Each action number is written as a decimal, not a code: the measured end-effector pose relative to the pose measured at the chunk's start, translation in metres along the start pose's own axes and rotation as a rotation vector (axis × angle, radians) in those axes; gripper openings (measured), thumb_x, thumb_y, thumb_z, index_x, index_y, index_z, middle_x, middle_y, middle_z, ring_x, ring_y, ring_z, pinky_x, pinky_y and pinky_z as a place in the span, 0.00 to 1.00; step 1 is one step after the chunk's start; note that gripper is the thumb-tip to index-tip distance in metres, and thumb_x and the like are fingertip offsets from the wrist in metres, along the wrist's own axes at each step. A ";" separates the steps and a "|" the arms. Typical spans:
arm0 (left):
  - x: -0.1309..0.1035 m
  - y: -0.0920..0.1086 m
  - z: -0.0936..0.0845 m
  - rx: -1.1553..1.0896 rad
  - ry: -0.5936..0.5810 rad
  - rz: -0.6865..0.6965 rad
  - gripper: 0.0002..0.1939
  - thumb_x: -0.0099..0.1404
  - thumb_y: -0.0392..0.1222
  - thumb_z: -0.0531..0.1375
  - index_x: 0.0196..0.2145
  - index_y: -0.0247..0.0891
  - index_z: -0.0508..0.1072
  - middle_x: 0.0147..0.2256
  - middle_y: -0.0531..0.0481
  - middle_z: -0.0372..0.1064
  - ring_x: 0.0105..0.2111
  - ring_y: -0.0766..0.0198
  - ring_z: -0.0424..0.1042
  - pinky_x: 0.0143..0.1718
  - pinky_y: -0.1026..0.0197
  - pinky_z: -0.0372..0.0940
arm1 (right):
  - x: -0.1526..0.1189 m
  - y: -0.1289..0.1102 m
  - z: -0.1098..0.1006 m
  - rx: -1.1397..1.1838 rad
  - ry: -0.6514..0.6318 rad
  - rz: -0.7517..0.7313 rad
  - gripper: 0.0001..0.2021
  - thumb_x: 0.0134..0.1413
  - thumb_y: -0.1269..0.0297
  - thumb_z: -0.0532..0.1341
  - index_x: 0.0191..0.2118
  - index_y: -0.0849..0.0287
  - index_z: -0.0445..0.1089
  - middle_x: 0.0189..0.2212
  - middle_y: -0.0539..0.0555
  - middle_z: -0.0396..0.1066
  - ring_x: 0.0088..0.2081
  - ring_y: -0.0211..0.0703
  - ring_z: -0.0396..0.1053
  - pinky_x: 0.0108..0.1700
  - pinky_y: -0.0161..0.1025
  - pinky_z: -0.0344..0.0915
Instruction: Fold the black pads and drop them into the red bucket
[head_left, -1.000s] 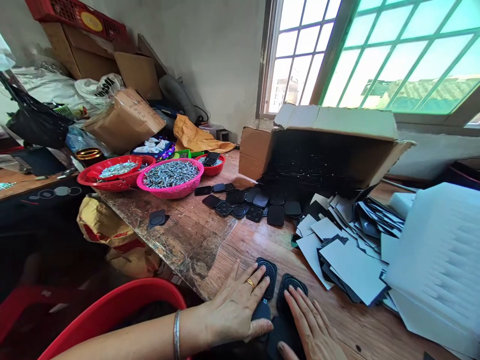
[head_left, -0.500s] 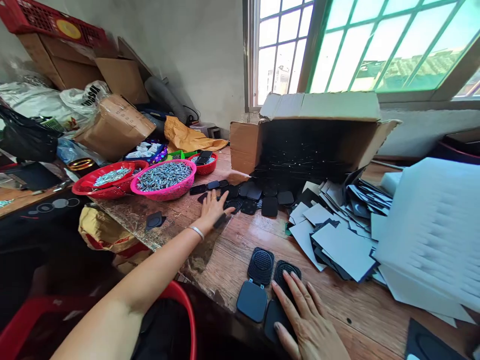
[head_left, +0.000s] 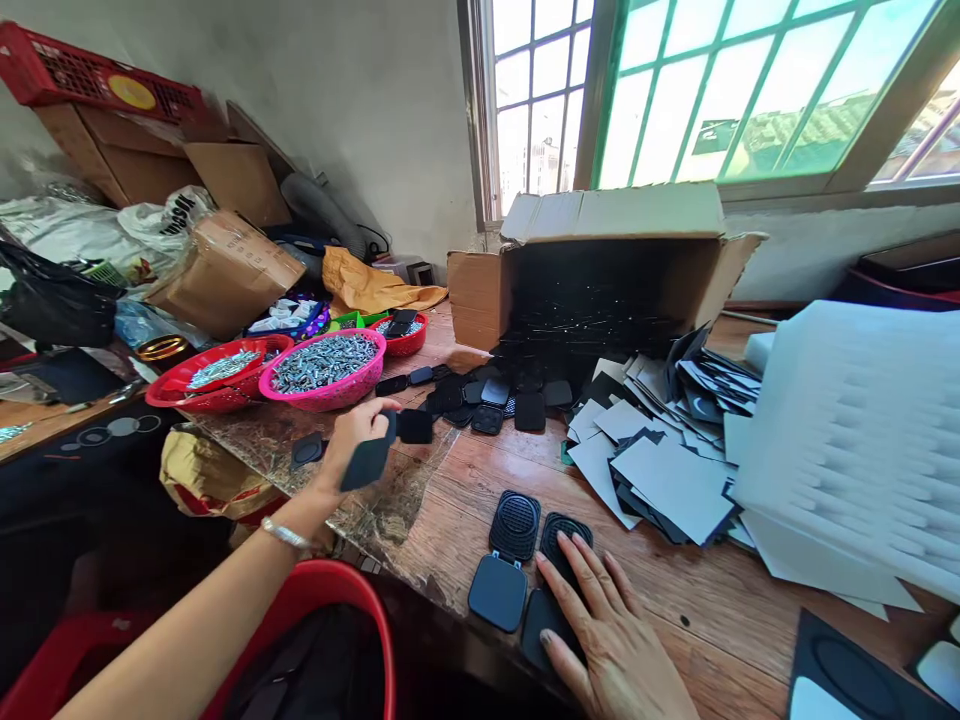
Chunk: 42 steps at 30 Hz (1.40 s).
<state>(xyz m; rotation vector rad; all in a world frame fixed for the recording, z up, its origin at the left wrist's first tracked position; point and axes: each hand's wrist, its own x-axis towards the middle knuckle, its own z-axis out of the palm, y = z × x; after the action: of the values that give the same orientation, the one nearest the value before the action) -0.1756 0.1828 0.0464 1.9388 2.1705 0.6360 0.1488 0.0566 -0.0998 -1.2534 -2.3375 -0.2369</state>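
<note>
My left hand (head_left: 351, 437) is raised above the near-left part of the table, its fingers closed on a black folding square piece (head_left: 369, 458). A second black square pad (head_left: 415, 427) juts out at its fingertips, seemingly the other half. My right hand (head_left: 604, 615) lies with fingers stretched over another black folding piece (head_left: 564, 528), covering much of it. Just left of that is an opened hinged piece, its ridged round-patterned half (head_left: 515, 525) above and its smooth half (head_left: 497, 592) below. Farther back lies a pile of similar black square pieces (head_left: 529, 411).
A cardboard box (head_left: 480, 300) lies open toward me behind the pile. Loose white and black cards (head_left: 667, 480) and white foam (head_left: 855, 450) are at right. At left, a pink basket (head_left: 330, 398) and red basket (head_left: 202, 400) hold small metal parts. A red bin (head_left: 379, 620) stands below the table edge.
My left hand has come back from the pile toward me and left, now carrying a black folding piece. My right hand stays on its piece. The view has shifted slightly.
</note>
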 end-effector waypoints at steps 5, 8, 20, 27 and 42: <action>-0.070 0.005 0.047 -0.679 -0.160 -0.175 0.25 0.67 0.44 0.49 0.58 0.33 0.67 0.41 0.41 0.76 0.33 0.58 0.76 0.37 0.55 0.72 | 0.001 0.001 -0.001 -0.020 0.003 -0.012 0.34 0.60 0.52 0.56 0.70 0.47 0.46 0.69 0.54 0.46 0.65 0.57 0.53 0.60 0.54 0.57; -0.111 -0.005 0.085 -0.714 -0.302 -0.162 0.26 0.64 0.42 0.52 0.60 0.37 0.65 0.49 0.41 0.73 0.40 0.58 0.76 0.43 0.55 0.72 | 0.000 0.001 0.000 0.004 -0.002 0.002 0.34 0.61 0.53 0.56 0.70 0.47 0.46 0.70 0.53 0.45 0.66 0.57 0.53 0.62 0.54 0.55; -0.104 0.001 0.087 0.084 -0.186 0.663 0.21 0.71 0.44 0.52 0.59 0.43 0.67 0.65 0.42 0.55 0.67 0.49 0.49 0.63 0.42 0.55 | -0.001 0.001 -0.002 0.010 -0.031 0.010 0.33 0.61 0.54 0.56 0.69 0.48 0.49 0.70 0.52 0.46 0.66 0.57 0.52 0.62 0.54 0.56; -0.126 0.018 0.107 0.222 -0.174 0.534 0.26 0.69 0.55 0.53 0.61 0.45 0.66 0.63 0.38 0.59 0.62 0.42 0.59 0.57 0.39 0.62 | 0.002 0.000 -0.005 -0.060 0.017 -0.040 0.33 0.59 0.55 0.57 0.69 0.52 0.52 0.69 0.56 0.46 0.66 0.56 0.52 0.61 0.53 0.56; 0.053 0.090 0.116 0.017 -0.088 0.049 0.27 0.63 0.47 0.64 0.55 0.29 0.65 0.53 0.32 0.65 0.53 0.46 0.66 0.52 0.45 0.63 | -0.002 0.001 0.002 -0.011 -0.044 0.009 0.35 0.58 0.56 0.58 0.70 0.47 0.48 0.69 0.55 0.46 0.66 0.56 0.53 0.61 0.54 0.57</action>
<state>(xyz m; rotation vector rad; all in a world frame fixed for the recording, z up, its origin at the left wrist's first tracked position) -0.0557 0.2645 -0.0119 1.9941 2.0892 0.5315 0.1497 0.0562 -0.1022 -1.2868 -2.3697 -0.2214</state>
